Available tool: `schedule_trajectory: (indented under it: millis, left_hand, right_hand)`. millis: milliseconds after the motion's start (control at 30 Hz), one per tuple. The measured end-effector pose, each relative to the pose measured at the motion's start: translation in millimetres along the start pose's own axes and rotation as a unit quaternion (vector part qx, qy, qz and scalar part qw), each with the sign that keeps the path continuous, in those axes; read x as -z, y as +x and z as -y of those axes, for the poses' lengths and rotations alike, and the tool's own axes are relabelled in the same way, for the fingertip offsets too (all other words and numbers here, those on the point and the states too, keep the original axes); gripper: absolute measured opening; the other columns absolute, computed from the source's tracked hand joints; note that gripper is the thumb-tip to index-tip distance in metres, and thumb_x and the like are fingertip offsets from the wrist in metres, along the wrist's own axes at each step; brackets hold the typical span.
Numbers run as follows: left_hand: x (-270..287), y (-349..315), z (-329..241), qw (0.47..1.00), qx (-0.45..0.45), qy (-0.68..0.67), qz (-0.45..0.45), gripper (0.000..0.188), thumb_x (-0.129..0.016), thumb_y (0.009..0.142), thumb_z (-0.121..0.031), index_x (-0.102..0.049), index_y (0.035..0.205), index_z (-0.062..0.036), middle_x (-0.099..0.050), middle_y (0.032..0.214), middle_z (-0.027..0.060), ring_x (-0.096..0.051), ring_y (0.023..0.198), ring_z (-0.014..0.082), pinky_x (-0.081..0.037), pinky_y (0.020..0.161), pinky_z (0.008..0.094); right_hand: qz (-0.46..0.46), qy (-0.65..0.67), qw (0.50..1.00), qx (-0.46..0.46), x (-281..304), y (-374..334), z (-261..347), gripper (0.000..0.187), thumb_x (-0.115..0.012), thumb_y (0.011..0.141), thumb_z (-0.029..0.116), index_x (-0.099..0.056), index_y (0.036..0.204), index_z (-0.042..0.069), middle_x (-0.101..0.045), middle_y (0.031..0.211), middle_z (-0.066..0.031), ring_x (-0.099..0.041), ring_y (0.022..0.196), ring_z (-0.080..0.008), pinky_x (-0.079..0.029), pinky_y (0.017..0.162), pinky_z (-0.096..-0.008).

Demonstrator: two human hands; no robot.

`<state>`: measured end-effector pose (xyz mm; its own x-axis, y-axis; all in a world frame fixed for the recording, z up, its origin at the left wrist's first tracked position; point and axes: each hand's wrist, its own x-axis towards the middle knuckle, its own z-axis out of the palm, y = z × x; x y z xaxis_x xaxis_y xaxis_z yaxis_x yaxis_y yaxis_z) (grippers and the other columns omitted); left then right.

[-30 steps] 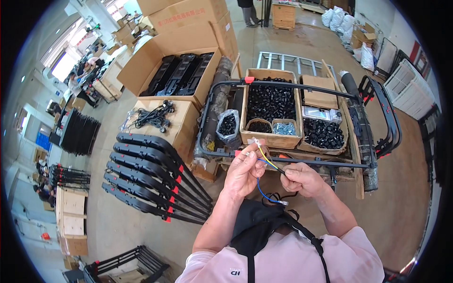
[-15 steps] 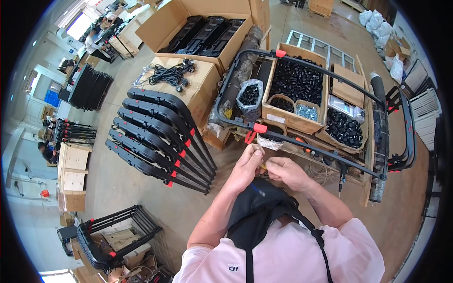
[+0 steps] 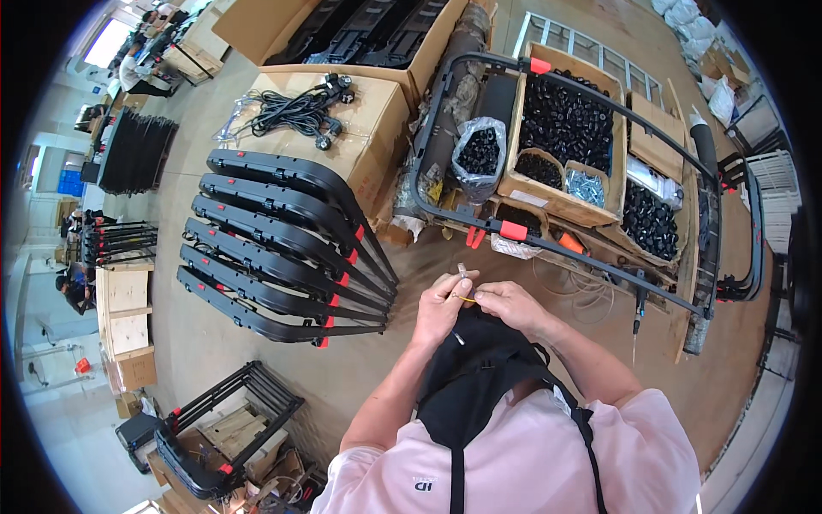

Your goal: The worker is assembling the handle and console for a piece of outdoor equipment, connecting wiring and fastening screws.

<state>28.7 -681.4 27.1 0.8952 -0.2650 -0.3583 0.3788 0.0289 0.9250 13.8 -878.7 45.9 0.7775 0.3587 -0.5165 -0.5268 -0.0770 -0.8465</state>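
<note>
So the person had both hands up close together in front of the chest, working on a skinny yellow wire [image 3: 466, 299]. The left grip [image 3: 442, 300] was pinched down narrow on it, with a small pale connector [image 3: 463, 271] poking up past the fingertips. The right grip [image 3: 505, 303] was just beside it, also closed, thumb and finger on the same wire, so only a short bit of yellow showed between the two. Right below the grips was a black apron [image 3: 467, 373] over a pink shirt [image 3: 556, 467]. Straight ahead of them, well apart, a black tube frame [image 3: 462, 214] with a red clip [image 3: 513, 230] on its near bar lay across some open boxes. Ahead and right of the right grip were a box of black parts [image 3: 565, 116], some silvery screws [image 3: 585, 186] and an orange item [image 3: 569, 243] nearer in. A clear bag [image 3: 479, 158] of black bits sat pretty much ahead of the grips. Off to the left of the left grip leaned a row of black frames [image 3: 274, 248], and past that a bundle of black cables [image 3: 295, 113] lay on a carton [image 3: 368, 146].
</note>
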Motion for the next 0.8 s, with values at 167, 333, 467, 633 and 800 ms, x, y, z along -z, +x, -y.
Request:
schedule_trajectory:
  millis: [167,333,467,633,800]
  left_hand:
    - [26.0,46.9,15.4,0.997,0.062,0.046,-0.025,0.027,-0.061,0.110,-0.024,-0.074,0.114,-0.0002,-0.071,0.093,0.0020,-0.061,0.082,0.0078,-0.050,0.073,0.0252]
    - [41.2,107.7,29.5,0.993,0.108,-0.044,-0.021,0.024,-0.056,0.112,-0.021,-0.070,0.115,-0.0022,-0.073,0.092,0.0034,-0.062,0.076,0.0087,-0.051,0.069,0.0267]
    - [44.3,122.8,30.4,0.993,0.119,-0.022,0.012,0.026,-0.055,0.113,-0.022,-0.071,0.117,-0.0013,-0.072,0.089,0.0026,-0.062,0.076,0.0076,-0.051,0.070,0.0254]
    - [45.9,132.8,24.3,0.991,0.127,0.019,0.030,0.028,-0.055,0.113,-0.021,-0.072,0.120,-0.0006,-0.070,0.084,0.0016,-0.061,0.075,0.0071,-0.051,0.068,0.0248]
    - [53.9,144.2,7.1,0.978,0.102,0.169,0.064,0.029,-0.058,0.111,-0.024,-0.076,0.110,-0.0011,-0.064,0.078,-0.0015,-0.055,0.070,0.0072,-0.048,0.066,0.0265]
  right_hand:
    - [0.005,0.039,0.996,-0.084,-9.5,46.5,-21.1,0.034,-0.055,0.107,0.031,-0.070,0.098,0.002,-0.058,0.078,0.0009,-0.053,0.074,-0.0101,-0.044,0.068,-0.0293]
    - [-0.074,0.021,0.997,-0.021,-23.1,88.7,-55.9,0.032,-0.055,0.107,0.033,-0.070,0.105,0.005,-0.059,0.080,0.0002,-0.055,0.071,-0.0103,-0.045,0.064,-0.0285]
    - [-0.077,0.028,0.991,-0.101,-16.4,100.6,-50.9,0.033,-0.056,0.107,0.033,-0.070,0.105,0.003,-0.061,0.082,-0.0002,-0.058,0.076,-0.0118,-0.048,0.068,-0.0300]
    - [-0.100,0.006,0.993,-0.059,-14.6,105.8,-54.4,0.033,-0.057,0.107,0.031,-0.070,0.107,0.001,-0.063,0.083,-0.0009,-0.058,0.077,-0.0126,-0.048,0.070,-0.0309]
    - [-0.076,0.034,0.993,-0.081,-20.3,113.3,-44.9,0.034,-0.057,0.107,0.030,-0.071,0.110,-0.002,-0.066,0.084,-0.0041,-0.061,0.079,-0.0150,-0.050,0.074,-0.0334]
